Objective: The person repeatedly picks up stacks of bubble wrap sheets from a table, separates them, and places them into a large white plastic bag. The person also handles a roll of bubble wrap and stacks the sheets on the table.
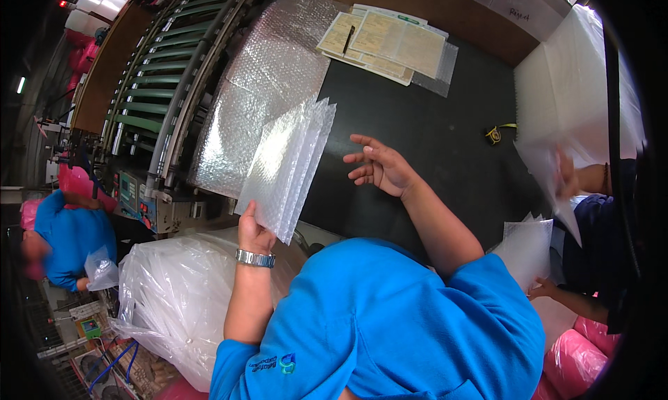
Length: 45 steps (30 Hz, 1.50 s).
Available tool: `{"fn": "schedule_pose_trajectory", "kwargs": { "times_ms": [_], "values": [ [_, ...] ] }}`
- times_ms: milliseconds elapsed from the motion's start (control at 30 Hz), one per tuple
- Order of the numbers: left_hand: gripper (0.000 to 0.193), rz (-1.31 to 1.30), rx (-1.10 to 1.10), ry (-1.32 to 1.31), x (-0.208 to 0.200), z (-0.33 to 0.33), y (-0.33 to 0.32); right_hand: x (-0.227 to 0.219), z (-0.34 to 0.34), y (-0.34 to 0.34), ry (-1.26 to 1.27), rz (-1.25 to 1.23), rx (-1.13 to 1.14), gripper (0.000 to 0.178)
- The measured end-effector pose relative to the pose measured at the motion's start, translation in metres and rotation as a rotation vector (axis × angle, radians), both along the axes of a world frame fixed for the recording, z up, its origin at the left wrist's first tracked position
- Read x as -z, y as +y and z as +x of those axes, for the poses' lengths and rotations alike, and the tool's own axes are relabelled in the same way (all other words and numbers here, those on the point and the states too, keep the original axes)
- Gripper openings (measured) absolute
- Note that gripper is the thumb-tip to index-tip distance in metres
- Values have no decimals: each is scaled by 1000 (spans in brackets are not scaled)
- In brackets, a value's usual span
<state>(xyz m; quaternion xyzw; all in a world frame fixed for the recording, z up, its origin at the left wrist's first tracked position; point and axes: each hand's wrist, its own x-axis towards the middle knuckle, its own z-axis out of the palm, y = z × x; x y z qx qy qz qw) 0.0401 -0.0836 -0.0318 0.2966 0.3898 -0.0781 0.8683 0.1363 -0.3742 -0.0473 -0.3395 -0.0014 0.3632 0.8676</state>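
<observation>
My left hand point(256, 231), with a metal watch at the wrist, grips the lower corner of a few clear bubble-wrap bags point(285, 163). The bags stand up on edge, slightly fanned apart at the top. My right hand point(383, 167) is raised over the dark tabletop point(417, 132), fingers spread and nothing in them, to the right of the bags and apart from them. Behind the bags, a wide sheet of bubble wrap point(268, 66) lies along the left side of the table.
Papers point(400, 41) with a pen point(348, 41) lie at the far side. A tape measure point(494, 135) sits at right, near a tall stack of clear bags point(581, 80). A co-worker point(598, 226) handles bags there. At left are a roller conveyor point(156, 87) and a large plastic sack point(184, 295).
</observation>
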Motion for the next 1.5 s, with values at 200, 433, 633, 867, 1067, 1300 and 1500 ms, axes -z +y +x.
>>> {"fn": "schedule_pose_trajectory", "kwargs": {
  "times_ms": [200,433,633,867,1067,1300,1500],
  "values": [
    [43,-13,-38,-2,-12,2,-9,7,-5,2,48,-30,50,48],
    [44,48,-20,-15,-6,-2,-7,8,-8,8,76,-13,23,46],
    [43,44,-51,-8,-8,-6,-10,7,-15,14,96,2,-24,45],
    [42,67,-72,3,-9,-7,-11,1,-20,21,-94,-173,216,41],
    [41,153,-145,-71,-12,-8,-16,-20,6,16,-485,-732,8,32],
    [42,163,-119,-83,-10,0,-8,-15,-4,15,-173,-592,-231,45],
    [45,236,-25,27,-8,9,-4,-8,-8,20,-58,-466,-367,44]
  ]
}}
